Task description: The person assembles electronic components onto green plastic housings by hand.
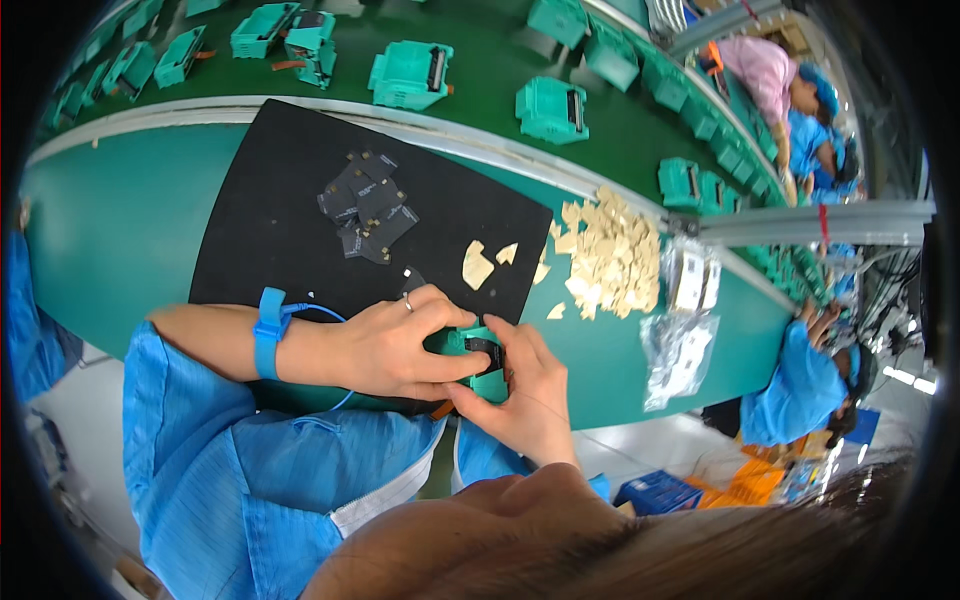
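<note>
Near the mat's front edge, both hands close round a small green plastic fixture (488, 386) with a black part set in its top. My left hand (385, 345), with a ring and a blue wrist strap (268, 333), reaches over it from the left, thumb pressing on the black part. My right hand (530, 395) grips its right side, fingertips near its far edge. A bit of orange strip shows below the left fingers. Just beyond my left hand lies a dark flat piece (413, 283). Farther off is a pile of thin black flat pieces (368, 205).
A black mat (270, 200) covers part of the green table (120, 200). Cream paper scraps (615, 255) heap at its right, beside clear plastic bags (680, 355). Beyond a metal rail, a conveyor (330, 105) carries several green fixtures (411, 75). Other people (800, 395) sit at the right.
</note>
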A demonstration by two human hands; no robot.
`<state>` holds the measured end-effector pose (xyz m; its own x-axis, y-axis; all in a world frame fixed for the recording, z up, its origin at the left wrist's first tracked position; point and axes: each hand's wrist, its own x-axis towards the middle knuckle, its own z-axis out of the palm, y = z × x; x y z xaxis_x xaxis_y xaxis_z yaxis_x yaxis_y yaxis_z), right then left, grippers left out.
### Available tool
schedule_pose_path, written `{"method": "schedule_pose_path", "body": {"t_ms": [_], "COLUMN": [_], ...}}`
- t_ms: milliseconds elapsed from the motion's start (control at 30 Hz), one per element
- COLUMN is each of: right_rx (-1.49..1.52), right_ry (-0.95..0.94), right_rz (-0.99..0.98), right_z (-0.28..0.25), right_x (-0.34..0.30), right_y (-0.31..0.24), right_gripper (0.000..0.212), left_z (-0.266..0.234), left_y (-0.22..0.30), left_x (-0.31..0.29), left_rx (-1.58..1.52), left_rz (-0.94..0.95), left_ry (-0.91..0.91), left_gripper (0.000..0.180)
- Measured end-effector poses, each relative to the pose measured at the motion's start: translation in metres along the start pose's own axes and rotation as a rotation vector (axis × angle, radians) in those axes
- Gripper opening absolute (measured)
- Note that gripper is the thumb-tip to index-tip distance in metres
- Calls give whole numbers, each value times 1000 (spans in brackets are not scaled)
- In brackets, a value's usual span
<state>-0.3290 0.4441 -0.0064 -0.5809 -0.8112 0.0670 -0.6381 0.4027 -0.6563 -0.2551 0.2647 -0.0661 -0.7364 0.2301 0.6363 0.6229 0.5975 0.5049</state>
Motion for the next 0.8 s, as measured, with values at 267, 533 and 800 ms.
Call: {"method": "schedule_pose_path", "body": {"t_ms": [267, 533, 800], "right_rx": [90, -409, -367], "right_ry": [370, 675, 560], "right_rz": [110, 221, -41], "right_z": [-49, -104, -58], "right_x": [39, 202, 154], "right_y": [34, 165, 85], "right_gripper": [46, 46, 38], "left_z": [-3, 6, 18], "left_y": [2, -3, -10], "left_x": [-3, 1, -10], "left_rx": [-47, -15, -43], "left_rz": [49, 53, 107], "left_ry": [79, 34, 52], "left_gripper": [68, 54, 16]}}
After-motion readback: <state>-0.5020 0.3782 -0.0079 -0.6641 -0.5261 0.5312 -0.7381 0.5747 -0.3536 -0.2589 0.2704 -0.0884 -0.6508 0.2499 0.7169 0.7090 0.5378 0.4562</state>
